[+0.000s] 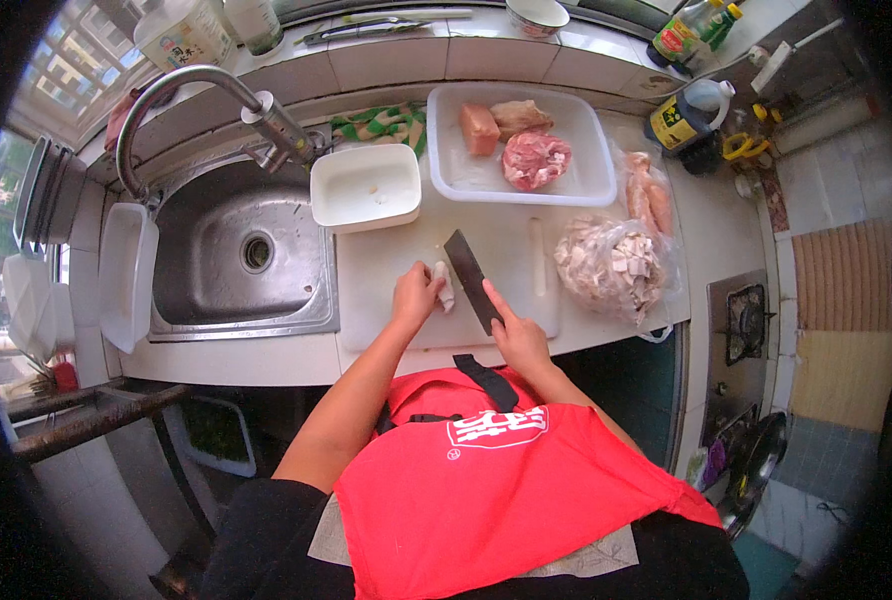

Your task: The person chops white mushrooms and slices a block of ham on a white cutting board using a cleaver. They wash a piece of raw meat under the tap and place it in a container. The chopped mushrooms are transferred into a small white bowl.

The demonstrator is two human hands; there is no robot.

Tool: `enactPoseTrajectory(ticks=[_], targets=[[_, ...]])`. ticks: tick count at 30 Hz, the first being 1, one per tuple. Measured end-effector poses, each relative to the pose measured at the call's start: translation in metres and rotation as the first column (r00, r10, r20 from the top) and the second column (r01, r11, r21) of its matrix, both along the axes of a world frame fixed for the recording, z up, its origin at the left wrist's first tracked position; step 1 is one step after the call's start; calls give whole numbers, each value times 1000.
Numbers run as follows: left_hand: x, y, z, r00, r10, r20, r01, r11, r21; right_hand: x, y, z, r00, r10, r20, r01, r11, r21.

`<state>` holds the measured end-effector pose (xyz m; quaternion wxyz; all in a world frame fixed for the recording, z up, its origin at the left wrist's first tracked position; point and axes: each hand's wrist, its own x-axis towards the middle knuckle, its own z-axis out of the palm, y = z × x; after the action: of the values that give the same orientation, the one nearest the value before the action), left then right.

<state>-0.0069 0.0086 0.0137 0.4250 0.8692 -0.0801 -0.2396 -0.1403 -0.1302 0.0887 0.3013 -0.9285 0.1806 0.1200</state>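
My right hand [519,335] grips a dark-bladed cleaver [467,270], its index finger laid along the blade. The cleaver is tilted over a white cutting board [386,262]. Left of the blade, my left hand [416,294] has its fingers on a small pale strip of meat [443,287] on the board. A narrow gap shows between the strip and the blade. Behind my hands stands a white rectangular container [367,187] with a few small bits inside. To the right sits a clear plastic bag of chopped pale pieces [614,262].
A translucent plastic tub [446,180] behind the board holds several meat pieces, including a red one [536,160]. The steel sink [198,247] and curved faucet [190,75] are at left. Bagged pinkish meat [648,195], a large sauce jug [686,116] and a gas stove [738,322] are right.
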Motion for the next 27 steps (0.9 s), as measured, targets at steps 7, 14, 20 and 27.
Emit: enactPoseTrajectory(ticks=[7, 14, 20, 27], targets=[[1, -4, 0, 991, 10, 135, -17, 999, 49, -7, 6, 13, 998, 59, 13, -58, 996, -74], [0, -13, 3, 995, -31, 90, 19, 992, 122, -2, 20, 27, 997, 72, -15, -73, 992, -106], [-4, -14, -9, 985, -80, 153, 61, 991, 123, 12, 31, 7, 997, 44, -61, -49, 995, -86], [4, -16, 6, 998, -51, 32, 48, 995, 83, 1, 18, -3, 999, -2, 33, 4, 999, -52]])
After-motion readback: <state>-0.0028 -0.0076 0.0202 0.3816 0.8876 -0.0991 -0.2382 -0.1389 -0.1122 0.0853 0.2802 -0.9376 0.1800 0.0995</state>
